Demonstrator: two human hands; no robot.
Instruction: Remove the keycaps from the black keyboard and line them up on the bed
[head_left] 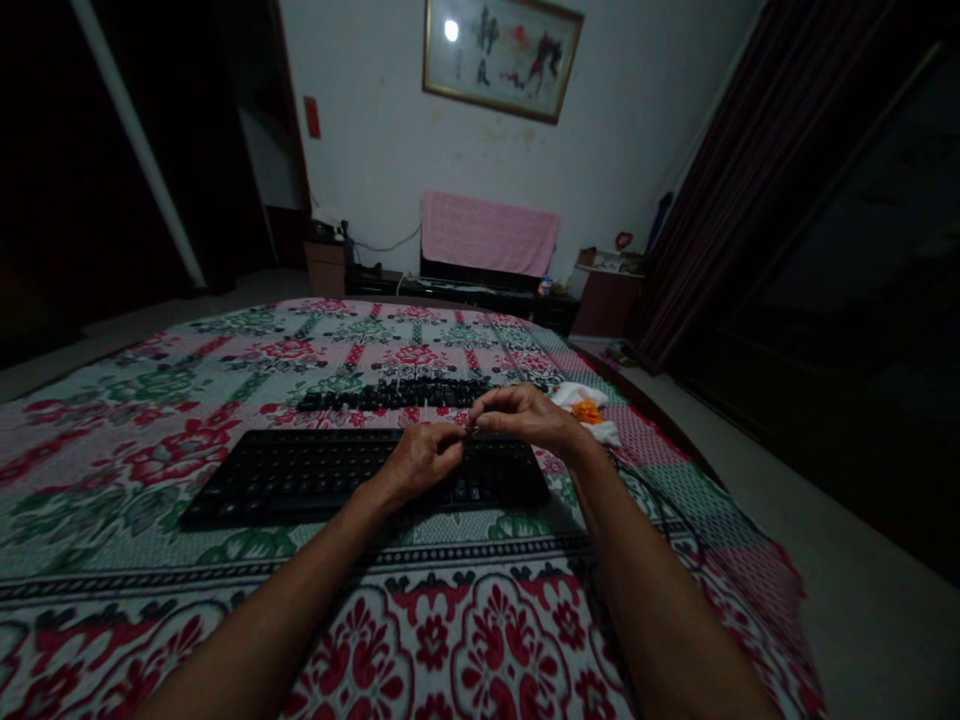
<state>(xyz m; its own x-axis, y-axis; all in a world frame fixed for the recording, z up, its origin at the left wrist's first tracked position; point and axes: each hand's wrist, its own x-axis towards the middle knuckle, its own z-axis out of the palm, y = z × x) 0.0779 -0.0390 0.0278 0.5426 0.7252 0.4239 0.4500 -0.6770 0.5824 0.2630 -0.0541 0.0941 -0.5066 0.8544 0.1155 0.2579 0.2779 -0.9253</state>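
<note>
A black computer keyboard (300, 470) lies on the patterned bedspread, much of its key area bare of keycaps and a few caps left near its right front. Loose black keycaps (397, 394) sit in a long row behind it. Above the keyboard's right half, my left hand (421, 458) and my right hand (521, 415) meet fingertip to fingertip. Both are closed in a pinch around something tiny at the point where they touch. That small thing is mostly covered by the fingers and too small to name.
White and orange cloth or tissue (585, 405) lies right of the keycaps. A dark cable (667, 500) curves over the bedspread (420, 600) at the right. Beyond the bed stand a low cabinet and a pink towel (487, 235) draped over a screen-like shape.
</note>
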